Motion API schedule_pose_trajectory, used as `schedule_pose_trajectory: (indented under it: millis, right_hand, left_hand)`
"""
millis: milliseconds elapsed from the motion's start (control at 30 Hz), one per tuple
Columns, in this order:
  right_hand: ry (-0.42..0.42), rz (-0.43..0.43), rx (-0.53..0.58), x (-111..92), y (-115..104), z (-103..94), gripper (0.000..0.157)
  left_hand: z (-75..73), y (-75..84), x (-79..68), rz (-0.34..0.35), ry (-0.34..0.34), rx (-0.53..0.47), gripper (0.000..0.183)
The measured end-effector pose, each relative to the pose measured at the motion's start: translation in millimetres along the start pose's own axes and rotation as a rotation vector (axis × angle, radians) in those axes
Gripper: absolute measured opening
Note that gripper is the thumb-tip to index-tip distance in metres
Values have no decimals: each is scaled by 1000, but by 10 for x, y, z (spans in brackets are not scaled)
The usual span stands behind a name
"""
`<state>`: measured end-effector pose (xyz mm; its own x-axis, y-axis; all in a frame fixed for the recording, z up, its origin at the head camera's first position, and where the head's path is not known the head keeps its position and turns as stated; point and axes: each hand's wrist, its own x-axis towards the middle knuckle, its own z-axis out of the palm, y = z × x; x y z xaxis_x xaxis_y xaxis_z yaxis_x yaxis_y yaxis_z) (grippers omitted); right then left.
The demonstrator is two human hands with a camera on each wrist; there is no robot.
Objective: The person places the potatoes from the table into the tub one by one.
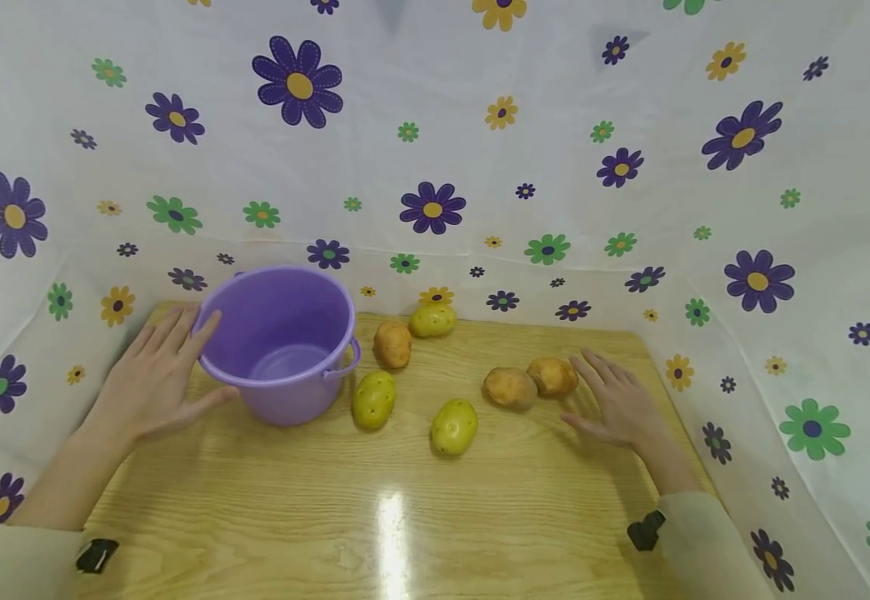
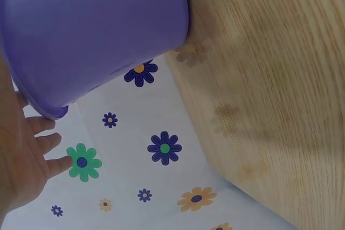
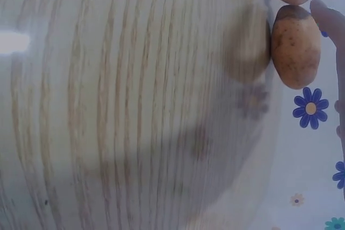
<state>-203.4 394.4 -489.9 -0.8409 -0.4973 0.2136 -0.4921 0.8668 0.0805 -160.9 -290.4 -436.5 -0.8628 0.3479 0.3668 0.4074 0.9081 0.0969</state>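
Note:
A purple bucket [image 1: 292,402] stands upright on the left part of the table, its inside bare. Beside its left rim is my left hand [image 1: 152,382], fingers spread and fairly straight; in the left wrist view the fingertips reach the rim of the bucket [image 2: 102,30]. My right hand [image 1: 615,406] is held with loosely spread fingers just right of two brown potatoes, one nearer it [image 1: 552,377] and one farther left [image 1: 510,388]. It grips nothing. In the right wrist view the thumb appears close to a brown potato [image 3: 295,47]; contact is unclear.
Right of the bucket lie another brown potato [image 1: 392,344] and a yellow-green potato [image 1: 374,401]. Two more yellow-green ones lie at the back [image 1: 432,320] and middle [image 1: 454,427]. A flowered cloth [image 1: 375,167] surrounds the wooden table [image 1: 270,500] at back and sides.

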Motion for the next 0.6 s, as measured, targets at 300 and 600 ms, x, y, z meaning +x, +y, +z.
schedule_pose_trajectory:
  millis: [300, 600]
  right_hand:
    - [-71, 22, -6, 84, 64, 132, 100]
    - [-52, 0, -25, 137, 119, 225, 96]
  left_hand:
    - [14, 0, 6, -16, -28, -14, 104]
    - [28, -4, 10, -26, -33, -6, 105]
